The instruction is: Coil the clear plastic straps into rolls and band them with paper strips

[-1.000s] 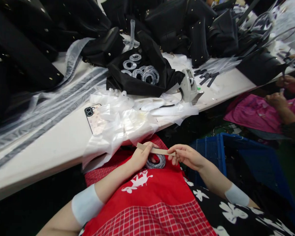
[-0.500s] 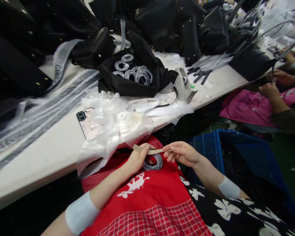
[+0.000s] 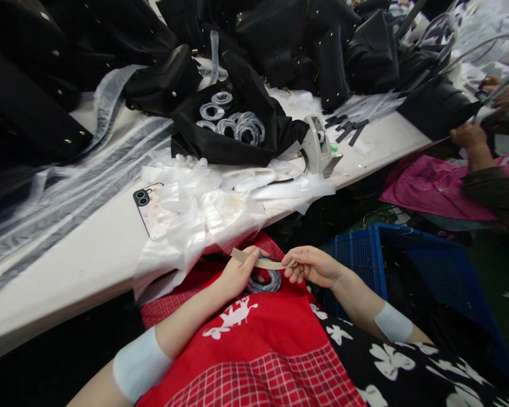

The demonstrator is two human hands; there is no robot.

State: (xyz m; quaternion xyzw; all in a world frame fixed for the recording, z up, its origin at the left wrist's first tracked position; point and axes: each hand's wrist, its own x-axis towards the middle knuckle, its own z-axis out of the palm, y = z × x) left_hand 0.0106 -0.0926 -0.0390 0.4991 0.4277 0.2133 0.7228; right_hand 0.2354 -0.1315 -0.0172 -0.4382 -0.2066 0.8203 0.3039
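Observation:
Over my lap, my left hand [image 3: 240, 272] is closed on a coiled strap [image 3: 268, 282] wrapped in clear plastic, its thumb pressing a tan strip [image 3: 270, 264] against it. The strip sticks out past the thumb to the left and spans the gap to my right hand [image 3: 309, 264]. My right fingers pinch the strip's other end. Part of the coil is hidden behind my left hand and the strip. On the table lies a black cloth-like piece [image 3: 224, 155] with several similar plastic-wrapped coils [image 3: 249, 129] on it.
A phone [image 3: 155, 217] and crumpled clear plastic [image 3: 203, 209] lie near the table edge. A grey tape dispenser [image 3: 317, 148] stands right of the coils. Long wrapped straps [image 3: 80, 192], black bags [image 3: 161, 82] and a blue crate [image 3: 377, 240] surround me. At right, a co-worker's hand [image 3: 470, 135] works.
My right hand has shifted slightly, and the strip now sags a little between my hands. The co-worker's hands at right have moved up. My left hand keeps its hold.

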